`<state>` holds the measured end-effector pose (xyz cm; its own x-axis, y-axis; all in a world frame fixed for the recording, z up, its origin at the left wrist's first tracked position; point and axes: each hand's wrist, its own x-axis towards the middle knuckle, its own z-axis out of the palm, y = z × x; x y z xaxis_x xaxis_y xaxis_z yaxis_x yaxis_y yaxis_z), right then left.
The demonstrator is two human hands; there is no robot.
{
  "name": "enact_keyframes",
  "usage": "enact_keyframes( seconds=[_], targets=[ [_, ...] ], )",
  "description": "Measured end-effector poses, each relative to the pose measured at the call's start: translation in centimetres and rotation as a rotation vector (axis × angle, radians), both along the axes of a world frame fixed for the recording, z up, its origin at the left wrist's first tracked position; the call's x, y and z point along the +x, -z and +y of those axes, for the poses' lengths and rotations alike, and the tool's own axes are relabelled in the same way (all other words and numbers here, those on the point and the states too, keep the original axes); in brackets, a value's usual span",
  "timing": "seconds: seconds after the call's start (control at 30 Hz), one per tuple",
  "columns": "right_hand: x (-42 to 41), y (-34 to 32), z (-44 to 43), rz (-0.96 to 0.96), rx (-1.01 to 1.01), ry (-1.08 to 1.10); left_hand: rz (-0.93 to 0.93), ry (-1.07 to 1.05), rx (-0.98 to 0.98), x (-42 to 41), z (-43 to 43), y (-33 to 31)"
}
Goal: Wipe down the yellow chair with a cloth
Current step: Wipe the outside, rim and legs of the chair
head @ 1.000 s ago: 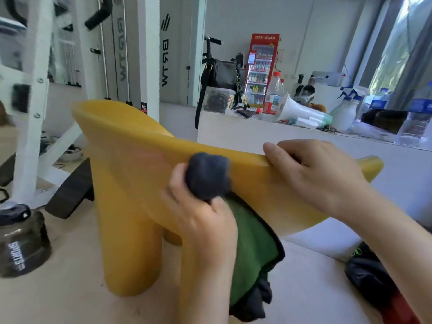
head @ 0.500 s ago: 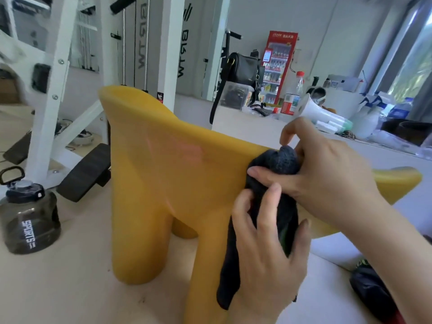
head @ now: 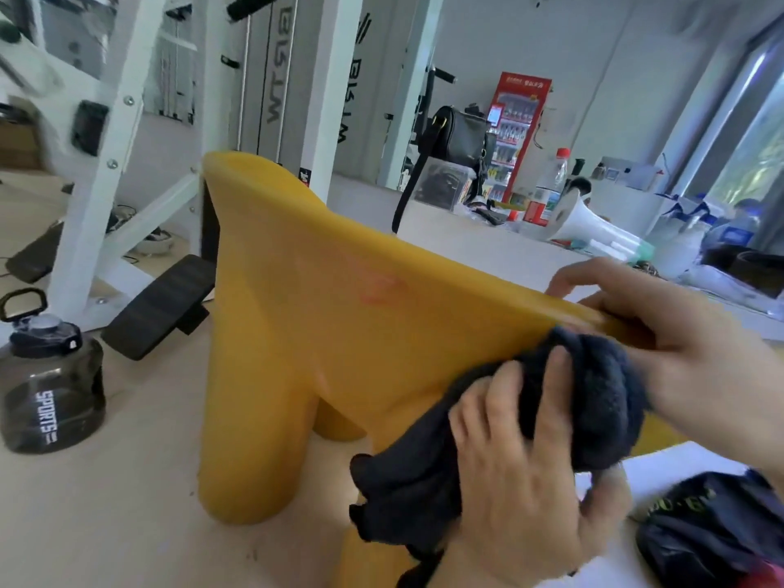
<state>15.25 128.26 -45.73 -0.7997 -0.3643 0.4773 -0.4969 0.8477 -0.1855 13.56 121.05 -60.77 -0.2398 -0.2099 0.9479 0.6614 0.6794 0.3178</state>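
Observation:
The yellow chair [head: 322,333] is a moulded plastic seat with thick round legs, standing on the pale floor in the middle of the view; a faint reddish mark shows on its side. A dark cloth [head: 594,401] is bunched against the chair's upper edge at the right. My left hand [head: 526,481] grips the cloth from below, fingers pressed into it. My right hand [head: 695,358] lies over the chair's top edge with its thumb side touching the cloth; part of the cloth hangs down in front of the near leg.
A dark water jug [head: 46,375] marked SPORTS stands on the floor at the left. White gym rack frames [head: 110,154] and a black pad [head: 161,307] lie behind the chair. A white counter [head: 466,244] holds a megaphone, bottles and a black bag. A dark bag [head: 712,532] lies lower right.
The cloth and both hands have slid right along the chair's top edge. The view has swung, so more of the chair's left side shows.

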Motion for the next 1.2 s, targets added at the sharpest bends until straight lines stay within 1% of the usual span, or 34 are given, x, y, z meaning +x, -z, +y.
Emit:
enact_keyframes(
  seconds=[0.07, 0.1, 0.13, 0.17, 0.2, 0.23, 0.27, 0.3, 0.33, 0.4, 0.43, 0.47, 0.5, 0.53, 0.6, 0.63, 0.67, 0.7, 0.8, 0.83, 0.87, 0.9, 0.97, 1.0, 1.03, 1.07, 1.17, 1.2],
  targets=[
    [0.1, -0.1, 0.2, -0.039, -0.098, -0.055, 0.041, -0.118, -0.068, -2.1, -2.5, -0.6],
    [-0.2, 0.4, 0.1, 0.021, -0.094, -0.025, 0.071, -0.150, -0.029, -3.3, -4.3, -0.6],
    [-0.5, 1.1, -0.2, 0.134, -0.046, 0.041, 0.083, -0.149, 0.067, -4.5, -6.0, -0.7],
    [-0.6, 1.7, -0.8, 0.250, 0.024, 0.146, 0.060, -0.111, 0.217, -5.5, -7.5, -1.0],
    [-0.8, 2.2, -1.5, 0.377, 0.097, 0.262, -0.003, -0.068, 0.362, -6.0, -8.5, -1.3],
    [-1.1, 2.6, -1.9, 0.438, 0.115, 0.345, -0.059, -0.056, 0.484, -5.9, -8.7, -1.5],
    [-1.3, 2.9, -2.1, 0.455, 0.090, 0.389, -0.090, -0.087, 0.525, -5.5, -8.0, -1.7],
    [-1.5, 2.9, -2.0, 0.482, 0.062, 0.414, -0.077, -0.106, 0.476, -4.9, -6.6, -1.6],
    [-1.6, 2.8, -1.8, 0.517, 0.045, 0.420, -0.032, -0.132, 0.363, -4.0, -4.6, -1.5],
    [-1.7, 2.7, -0.6, 0.563, 0.014, 0.378, 0.052, -0.175, 0.047, -1.9, -0.7, -1.1],
    [-1.6, 2.8, 0.3, 0.553, 0.003, 0.343, 0.076, -0.178, -0.080, -1.3, 0.0, -1.0],
    [-1.4, 3.0, 1.4, 0.528, -0.009, 0.309, 0.100, -0.178, -0.153, -1.6, -0.2, -0.9],
    [-1.4, 3.2, 2.5, 0.507, -0.033, 0.279, 0.108, -0.164, -0.159, -2.1, -1.1, -1.1],
    [-1.4, 3.3, 3.7, 0.481, -0.069, 0.264, 0.111, -0.133, -0.081, -2.8, -2.3, -1.3],
    [-1.5, 3.1, 5.8, 0.434, -0.144, 0.269, 0.085, -0.081, 0.225, -3.6, -4.3, -2.2],
    [-1.5, 3.0, 6.5, 0.416, -0.172, 0.282, 0.036, -0.081, 0.362, -3.5, -4.3, -2.6],
    [-1.5, 2.9, 6.9, 0.392, -0.193, 0.298, -0.002, -0.105, 0.410, -3.2, -3.4, -2.8],
    [-1.4, 2.7, 7.3, 0.365, -0.210, 0.316, 0.007, -0.130, 0.343, -2.7, -1.8, -2.7],
    [-1.1, 2.3, 8.4, 0.279, -0.202, 0.325, 0.112, -0.188, -0.199, -0.9, 3.2, -0.8],
    [-0.9, 2.2, 8.7, 0.249, -0.195, 0.307, 0.127, -0.209, -0.284, -1.0, 3.2, -0.5],
    [-0.8, 2.1, 8.9, 0.228, -0.193, 0.286, 0.136, -0.216, -0.260, -1.5, 2.4, -0.8],
    [-0.8, 2.2, 9.0, 0.220, -0.190, 0.268, 0.129, -0.206, -0.146, -1.9, 1.4, -1.4],
    [-1.0, 2.3, 8.9, 0.245, -0.176, 0.255, 0.109, -0.148, 0.209, -2.2, -0.2, -2.9],
    [-1.2, 2.3, 8.9, 0.264, -0.168, 0.264, 0.082, -0.120, 0.336, -2.1, -0.2, -3.6],
    [-1.3, 2.3, 8.9, 0.275, -0.167, 0.281, 0.061, -0.114, 0.379, -1.9, 0.3, -4.2],
    [-1.2, 2.3, 8.9, 0.276, -0.179, 0.279, 0.072, -0.134, 0.321, -1.8, 1.1, -4.4],
    [0.5, 3.4, 8.5, 0.294, -0.236, 0.147, 0.149, -0.279, -0.100, -1.4, 2.8, -3.4],
    [1.8, 4.4, 7.9, 0.329, -0.236, 0.095, 0.135, -0.269, -0.162, -1.3, 2.6, -3.3]
  ],
)
